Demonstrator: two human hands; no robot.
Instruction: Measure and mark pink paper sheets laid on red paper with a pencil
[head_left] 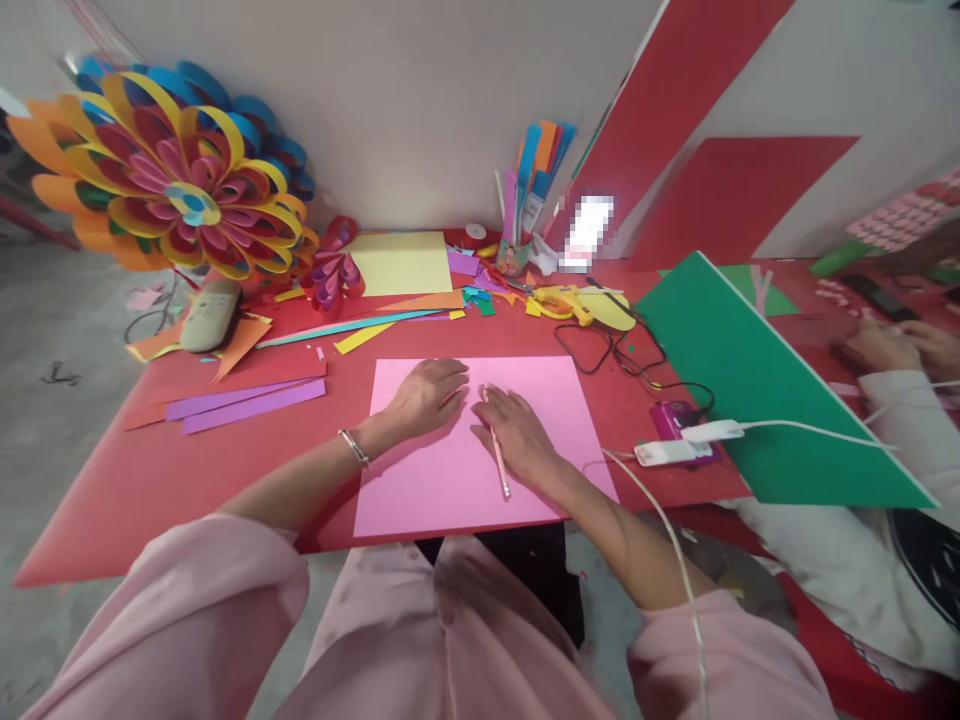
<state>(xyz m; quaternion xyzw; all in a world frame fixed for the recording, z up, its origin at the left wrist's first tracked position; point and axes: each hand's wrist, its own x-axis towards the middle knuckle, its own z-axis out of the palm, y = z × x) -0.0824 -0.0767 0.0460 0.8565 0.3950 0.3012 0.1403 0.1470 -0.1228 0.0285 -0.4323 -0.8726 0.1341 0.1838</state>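
A pink paper sheet (457,480) lies flat on the red table (187,470) right in front of me. My left hand (426,397) rests palm down on its upper part with the fingers stretched out. A bracelet sits on that wrist. My right hand (517,435) is closed round a pink pencil (497,462), its tip on the sheet close to my left fingertips.
Purple strips (247,402) lie left of the sheet; a yellow sheet (401,262), paper scraps and a yellow glue gun (562,303) lie behind. A big paper flower (169,180) stands at back left. A green board (750,390), cables and another person's hands (900,345) are on the right.
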